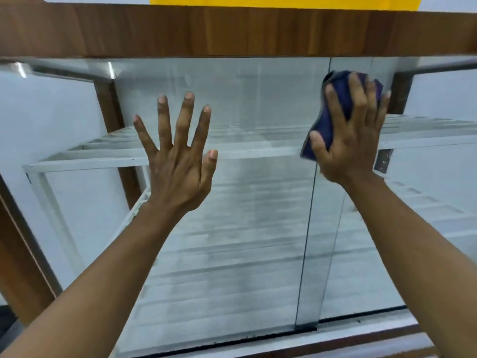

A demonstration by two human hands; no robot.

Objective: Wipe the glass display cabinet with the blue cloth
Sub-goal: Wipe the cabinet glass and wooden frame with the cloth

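The glass display cabinet (245, 228) fills the view, its sliding panes streaked and hazy. My right hand (353, 135) presses the folded blue cloth (333, 112) against the upper right of the glass, fingers spread over it and thumb curled round its lower edge. My left hand (178, 151) lies flat on the left pane with straight, spread fingers and holds nothing.
A brown wooden top board (232, 29) caps the cabinet, with wooden posts at both sides. White slatted shelves (108, 151) show behind the glass. A vertical pane edge (308, 215) runs down right of centre. The bottom track (232, 342) runs along the base.
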